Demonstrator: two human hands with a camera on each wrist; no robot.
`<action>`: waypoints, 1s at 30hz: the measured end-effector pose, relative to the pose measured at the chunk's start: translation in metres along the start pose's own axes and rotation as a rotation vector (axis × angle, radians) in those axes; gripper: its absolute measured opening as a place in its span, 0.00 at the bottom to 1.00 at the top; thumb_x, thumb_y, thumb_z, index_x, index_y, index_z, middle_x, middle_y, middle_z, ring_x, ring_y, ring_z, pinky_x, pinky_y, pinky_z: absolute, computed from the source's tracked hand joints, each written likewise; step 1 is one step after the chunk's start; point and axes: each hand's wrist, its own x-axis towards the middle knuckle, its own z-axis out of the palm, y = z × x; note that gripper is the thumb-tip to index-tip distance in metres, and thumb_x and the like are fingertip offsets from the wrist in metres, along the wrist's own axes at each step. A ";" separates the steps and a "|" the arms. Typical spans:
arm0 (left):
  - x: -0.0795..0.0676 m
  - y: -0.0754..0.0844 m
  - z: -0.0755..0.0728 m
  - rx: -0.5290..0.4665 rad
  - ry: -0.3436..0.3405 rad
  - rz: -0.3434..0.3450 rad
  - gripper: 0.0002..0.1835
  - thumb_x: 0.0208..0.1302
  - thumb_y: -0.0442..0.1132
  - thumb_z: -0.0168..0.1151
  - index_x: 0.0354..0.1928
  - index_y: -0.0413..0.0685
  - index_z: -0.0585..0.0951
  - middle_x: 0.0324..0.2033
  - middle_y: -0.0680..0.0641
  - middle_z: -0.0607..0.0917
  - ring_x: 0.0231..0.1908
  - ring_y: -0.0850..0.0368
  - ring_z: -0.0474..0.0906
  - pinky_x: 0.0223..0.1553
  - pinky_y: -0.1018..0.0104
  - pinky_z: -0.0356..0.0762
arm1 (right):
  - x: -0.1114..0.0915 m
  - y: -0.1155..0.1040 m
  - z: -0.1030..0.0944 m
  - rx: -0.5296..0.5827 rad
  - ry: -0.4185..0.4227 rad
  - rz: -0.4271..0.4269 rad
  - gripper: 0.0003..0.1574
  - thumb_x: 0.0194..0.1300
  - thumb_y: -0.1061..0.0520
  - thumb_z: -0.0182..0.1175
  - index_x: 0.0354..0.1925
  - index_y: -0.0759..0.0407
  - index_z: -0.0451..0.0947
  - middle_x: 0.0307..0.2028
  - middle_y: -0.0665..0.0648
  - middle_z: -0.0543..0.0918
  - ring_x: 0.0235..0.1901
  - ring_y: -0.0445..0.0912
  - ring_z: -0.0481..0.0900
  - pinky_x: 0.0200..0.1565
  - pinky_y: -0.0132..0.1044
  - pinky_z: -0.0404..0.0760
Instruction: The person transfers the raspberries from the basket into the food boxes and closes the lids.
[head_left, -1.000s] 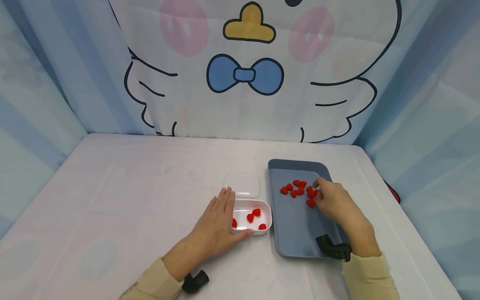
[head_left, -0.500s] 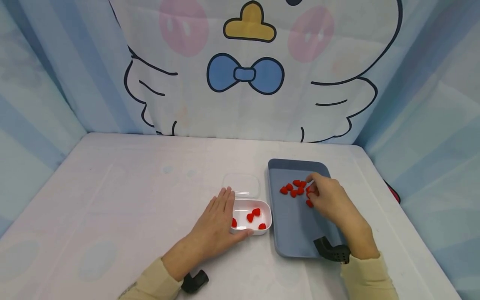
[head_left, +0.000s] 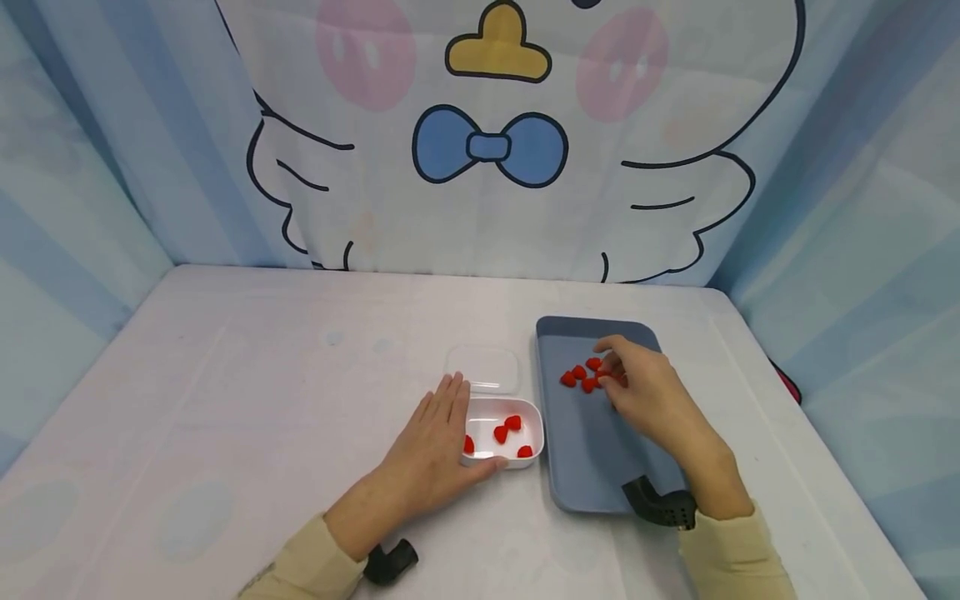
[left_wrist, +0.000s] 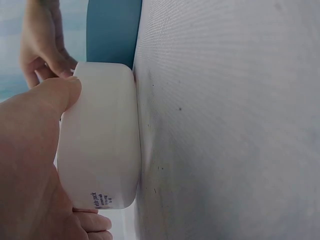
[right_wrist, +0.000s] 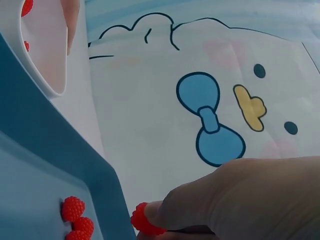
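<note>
My right hand (head_left: 654,396) is over the blue-grey tray (head_left: 588,467), with a red raspberry (right_wrist: 141,220) pinched at the thumb in the right wrist view. Several more raspberries (head_left: 568,379) lie in the tray just left of its fingertips; the hand hides part of the group. My left hand (head_left: 427,454) rests against a white box (head_left: 489,412), its fingers straight along the left side and its thumb along the near edge. Inside the box several raspberries (head_left: 500,434) lie apart, one partly hidden by the left hand. Small print marks the box's outer wall in the left wrist view.
A clear plastic lid (head_left: 483,371) lies flat behind the box. The tray stands close beside the box's right side, with a raised rim (head_left: 543,450). A printed curtain (head_left: 487,225) hangs behind the white table (head_left: 262,375). Black wrist devices (head_left: 390,562) sit at both sleeves.
My right hand has moved left across the tray. The raspberries at the right of the group no longer show on the tray. My left hand and the box have stayed put.
</note>
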 end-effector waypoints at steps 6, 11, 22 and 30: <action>0.000 0.000 0.001 0.007 0.005 0.006 0.58 0.58 0.70 0.60 0.77 0.39 0.50 0.77 0.40 0.54 0.78 0.43 0.47 0.76 0.45 0.51 | 0.001 -0.003 0.004 0.013 0.031 -0.055 0.21 0.60 0.70 0.64 0.53 0.64 0.75 0.38 0.60 0.85 0.37 0.51 0.84 0.41 0.47 0.86; 0.001 0.000 0.001 0.008 0.008 0.010 0.58 0.58 0.70 0.60 0.77 0.39 0.50 0.77 0.40 0.54 0.78 0.43 0.46 0.76 0.45 0.51 | 0.002 -0.006 0.006 0.021 0.041 -0.089 0.22 0.60 0.70 0.63 0.53 0.63 0.75 0.39 0.60 0.85 0.37 0.50 0.83 0.42 0.47 0.86; 0.001 -0.001 0.002 0.016 0.004 0.005 0.58 0.58 0.70 0.59 0.77 0.39 0.50 0.78 0.40 0.53 0.78 0.43 0.46 0.76 0.46 0.51 | 0.002 -0.015 0.012 -0.018 0.045 -0.139 0.27 0.59 0.70 0.65 0.56 0.60 0.74 0.40 0.58 0.84 0.37 0.48 0.80 0.40 0.43 0.86; 0.000 -0.001 0.001 0.011 0.003 -0.001 0.58 0.58 0.70 0.60 0.77 0.40 0.50 0.77 0.40 0.54 0.78 0.43 0.46 0.76 0.45 0.51 | 0.002 -0.014 0.016 0.028 0.038 -0.253 0.20 0.57 0.73 0.66 0.48 0.62 0.79 0.40 0.58 0.85 0.37 0.46 0.82 0.40 0.42 0.86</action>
